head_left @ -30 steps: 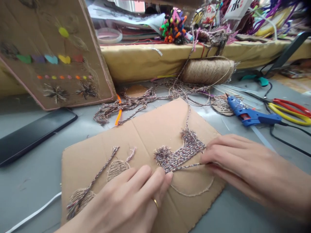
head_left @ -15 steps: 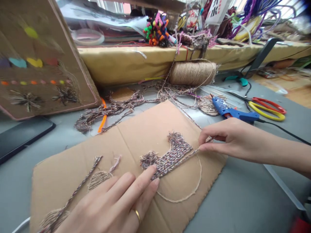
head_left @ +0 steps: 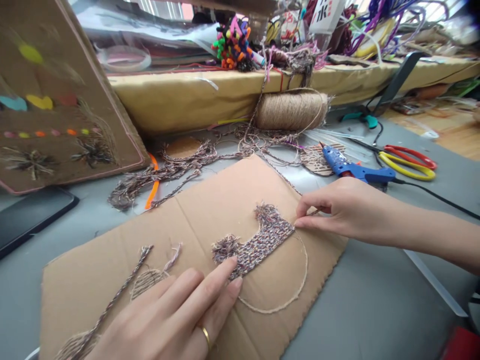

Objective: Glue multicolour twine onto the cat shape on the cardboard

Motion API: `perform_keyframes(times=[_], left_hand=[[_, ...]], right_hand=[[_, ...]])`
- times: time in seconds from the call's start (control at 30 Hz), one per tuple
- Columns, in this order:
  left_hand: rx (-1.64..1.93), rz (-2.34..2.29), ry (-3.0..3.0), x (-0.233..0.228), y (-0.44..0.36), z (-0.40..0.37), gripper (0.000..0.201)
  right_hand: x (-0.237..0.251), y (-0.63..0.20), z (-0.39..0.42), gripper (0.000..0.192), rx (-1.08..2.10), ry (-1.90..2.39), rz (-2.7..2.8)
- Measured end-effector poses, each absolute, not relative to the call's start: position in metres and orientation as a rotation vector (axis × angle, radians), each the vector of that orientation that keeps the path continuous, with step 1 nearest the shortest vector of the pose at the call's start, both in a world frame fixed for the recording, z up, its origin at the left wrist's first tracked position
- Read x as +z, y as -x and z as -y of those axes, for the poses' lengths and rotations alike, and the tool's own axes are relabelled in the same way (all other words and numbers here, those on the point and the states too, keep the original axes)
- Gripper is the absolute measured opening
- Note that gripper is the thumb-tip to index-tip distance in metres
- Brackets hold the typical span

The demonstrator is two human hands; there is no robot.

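Observation:
A brown cardboard sheet [head_left: 221, 200] carries a boat-like patch of mottled, multicoloured twisted yarn [head_left: 264, 247] with frayed tufts at both raised ends. My left hand [head_left: 168, 312], fingers stretched out, presses its fingertips on the patch's lower left end. At the upper right corner, my right hand [head_left: 330, 210] is closed in a pinch on the twisted yarn cord, laid along the patch's lower edge. A thin curved twine outline [head_left: 302, 280] runs below. Left of it lie a twisted yarn stem [head_left: 122, 295] and an oval twine shape [head_left: 146, 281], partly behind my left hand.
Behind the sheet lie tangled yarn [head_left: 165, 172] and a spool of twine [head_left: 290, 111]. To the right are a blue glue gun [head_left: 352, 167], scissors [head_left: 410, 162] and teal-handled pliers [head_left: 362, 119]. A decorated cardboard panel [head_left: 71, 100] and a dark phone-like slab [head_left: 33, 215] stand left.
My right hand has drawn the cord in against the patch's lower edge, closing the gap at the right corner. My left hand keeps its place on the patch. The view has shifted slightly.

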State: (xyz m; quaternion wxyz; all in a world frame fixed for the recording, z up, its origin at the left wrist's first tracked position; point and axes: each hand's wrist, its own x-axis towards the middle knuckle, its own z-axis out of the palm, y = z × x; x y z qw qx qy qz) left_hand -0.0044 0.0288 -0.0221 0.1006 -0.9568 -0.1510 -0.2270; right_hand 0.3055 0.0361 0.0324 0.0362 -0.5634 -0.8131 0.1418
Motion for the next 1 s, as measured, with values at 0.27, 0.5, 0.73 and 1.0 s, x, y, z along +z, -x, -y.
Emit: perform_keyframes(times=[0.27,0.5,0.73,1.0], left_hand=[[-0.758,0.313,2.934,0.002,-0.015,-0.041,0.026],[-0.303,0.102,2.92,0.013,-0.067,-0.051,0.033],[-0.28,0.117,2.915,0.008,-0.067,-0.052,0.036],[-0.216,0.196,2.939,0.006,-0.068,-0.052,0.038]], right_hand=[[0.036,-0.3,-0.028,0.013,0.15,1.602,2.597],[0.025,-0.297,-0.009,0.02,-0.355,1.235,2.646],[0.017,-0.303,0.012,0.022,-0.471,1.057,2.614],[0.012,-0.302,0.012,0.031,-0.492,1.015,2.687]])
